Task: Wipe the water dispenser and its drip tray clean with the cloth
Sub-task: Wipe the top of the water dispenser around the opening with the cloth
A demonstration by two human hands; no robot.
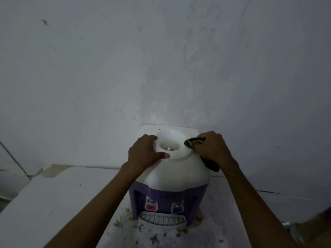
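Dispenser (170,174) stands on stained white counter (53,203) against bare grey wall (125,68)

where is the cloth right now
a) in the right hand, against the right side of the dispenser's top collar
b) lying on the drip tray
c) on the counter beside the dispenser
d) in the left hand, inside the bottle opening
a: the right hand grips the dark cloth against the right side of the water dispenser's white collar, while the left hand rests on the collar's left side.
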